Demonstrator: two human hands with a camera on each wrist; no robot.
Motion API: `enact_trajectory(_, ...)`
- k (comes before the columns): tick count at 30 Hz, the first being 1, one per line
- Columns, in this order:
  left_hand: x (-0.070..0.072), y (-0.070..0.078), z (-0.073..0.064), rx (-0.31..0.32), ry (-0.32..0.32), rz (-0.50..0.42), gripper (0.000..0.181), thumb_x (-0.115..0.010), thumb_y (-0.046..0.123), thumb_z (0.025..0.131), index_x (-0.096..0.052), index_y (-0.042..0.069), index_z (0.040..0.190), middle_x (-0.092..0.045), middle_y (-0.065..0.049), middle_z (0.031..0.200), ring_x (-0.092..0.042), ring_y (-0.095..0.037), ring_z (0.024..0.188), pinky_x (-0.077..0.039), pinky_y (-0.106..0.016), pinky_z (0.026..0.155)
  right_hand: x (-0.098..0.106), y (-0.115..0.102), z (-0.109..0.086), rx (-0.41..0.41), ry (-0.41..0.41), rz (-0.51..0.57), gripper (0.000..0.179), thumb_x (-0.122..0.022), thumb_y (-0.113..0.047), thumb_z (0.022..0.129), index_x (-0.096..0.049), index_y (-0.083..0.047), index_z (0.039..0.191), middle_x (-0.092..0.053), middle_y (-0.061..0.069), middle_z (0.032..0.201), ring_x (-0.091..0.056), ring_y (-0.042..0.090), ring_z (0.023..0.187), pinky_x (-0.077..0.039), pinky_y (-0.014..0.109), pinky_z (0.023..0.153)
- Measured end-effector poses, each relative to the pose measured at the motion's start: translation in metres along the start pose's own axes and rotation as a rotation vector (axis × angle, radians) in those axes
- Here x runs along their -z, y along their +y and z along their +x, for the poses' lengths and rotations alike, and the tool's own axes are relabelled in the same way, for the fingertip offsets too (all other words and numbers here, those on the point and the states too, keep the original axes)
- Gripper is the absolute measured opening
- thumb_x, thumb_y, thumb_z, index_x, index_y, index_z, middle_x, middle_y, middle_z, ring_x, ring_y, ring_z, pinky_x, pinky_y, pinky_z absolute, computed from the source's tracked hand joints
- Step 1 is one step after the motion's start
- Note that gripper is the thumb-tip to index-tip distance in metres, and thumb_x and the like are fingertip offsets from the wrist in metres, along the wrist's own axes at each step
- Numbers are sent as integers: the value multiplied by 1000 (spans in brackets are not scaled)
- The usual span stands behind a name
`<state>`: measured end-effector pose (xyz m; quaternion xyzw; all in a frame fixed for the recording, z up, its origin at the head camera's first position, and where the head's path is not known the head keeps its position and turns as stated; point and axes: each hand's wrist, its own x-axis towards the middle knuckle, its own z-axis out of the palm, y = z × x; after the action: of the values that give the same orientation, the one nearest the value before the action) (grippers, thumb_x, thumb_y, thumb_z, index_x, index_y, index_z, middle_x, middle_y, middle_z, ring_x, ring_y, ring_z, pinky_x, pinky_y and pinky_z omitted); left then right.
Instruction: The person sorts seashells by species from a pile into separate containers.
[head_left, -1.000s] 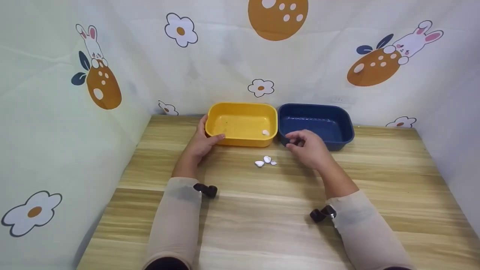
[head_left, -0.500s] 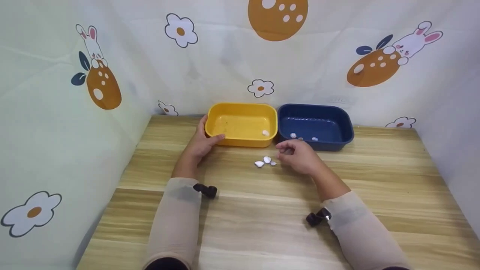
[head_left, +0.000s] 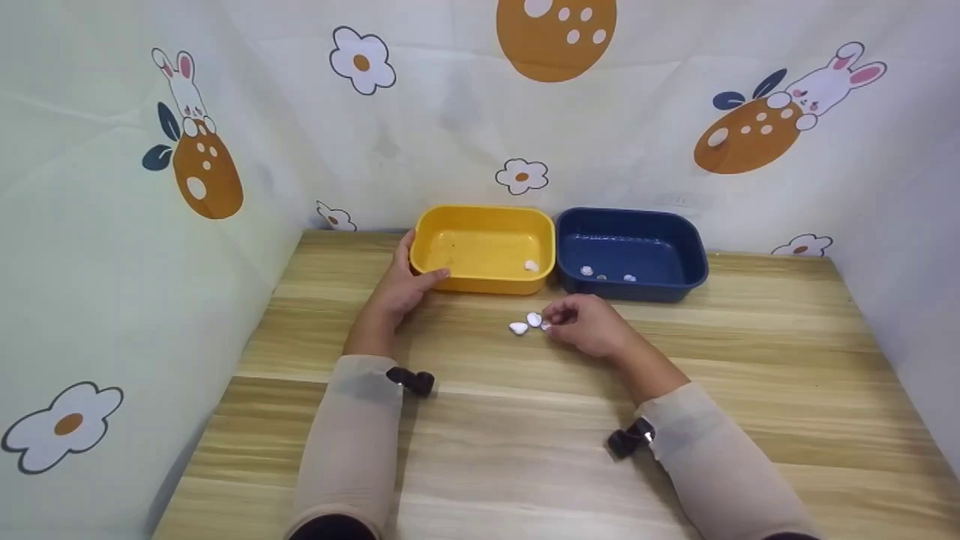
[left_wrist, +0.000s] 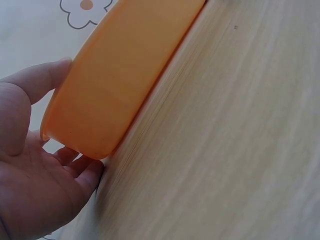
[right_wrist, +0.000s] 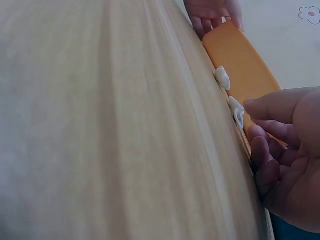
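My left hand (head_left: 403, 289) grips the left end of the yellow bin (head_left: 487, 286), thumb over the front rim and fingers round the side, as the left wrist view also shows. On the table before it lie three small white seashells: a left shell (head_left: 518, 328), a middle shell (head_left: 534, 319) and the smallest shell (head_left: 546, 327). My right hand (head_left: 592, 326) is low beside the smallest one, its thumb and fingertips right at that shell and partly covering it. In the right wrist view the thumb tip overlaps the edge of the nearest shells (right_wrist: 239, 118), with a gap between thumb and fingers.
A navy blue bin (head_left: 645, 291) stands against the yellow bin's right side, with a few small shells (head_left: 586, 271) inside. One shell (head_left: 531, 265) lies in the yellow bin. Patterned cloth (head_left: 442, 112) rises behind both bins. Wood-grain table (head_left: 495, 450) extends toward me.
My right hand has moved from over the blue bin down and left to the shells on the table, uncovering small shells in that bin. My left hand has stayed on the yellow bin.
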<state>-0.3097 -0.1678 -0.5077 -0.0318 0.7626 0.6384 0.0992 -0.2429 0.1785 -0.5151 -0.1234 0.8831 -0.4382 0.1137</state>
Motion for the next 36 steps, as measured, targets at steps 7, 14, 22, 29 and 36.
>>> enact_trajectory(7,0,0,1,24,6,10,111,-84,24,93,-8,34,172,-17,1,181,-22,-20,166,-13,-38,139,-1,1,0,14,-30,-63,22,-83,-13,89,-81,-9,111,-77,7,101,-66,15,94,-53,27,86)
enact_trajectory(14,0,0,1,18,13,-1,110,-84,23,93,-9,33,172,-18,1,181,-22,-21,166,-13,-39,139,-2,0,1,18,-31,-119,17,-83,-11,87,-82,-11,104,-76,3,94,-64,13,89,-53,26,83)
enact_trajectory(22,-1,0,0,5,10,-2,111,-85,23,92,-9,33,172,-18,0,181,-22,-21,166,-14,-39,139,-1,-3,-1,50,-33,-167,13,-81,-9,88,-82,-12,101,-76,2,91,-63,12,87,-52,29,83)
enact_trajectory(29,-1,2,-1,14,10,-8,110,-84,23,92,-10,37,172,-17,2,181,-21,-20,166,-12,-39,139,9,-10,-4,17,-27,-105,15,-79,-13,92,-83,-12,107,-76,2,95,-64,14,89,-52,26,81)
enact_trajectory(36,-1,0,0,21,19,-7,110,-85,23,91,-11,37,172,-17,0,181,-21,-22,166,-11,-41,139,27,-21,-9,-34,63,-22,19,-77,-13,93,-81,-12,111,-73,6,102,-63,21,93,-53,29,81)
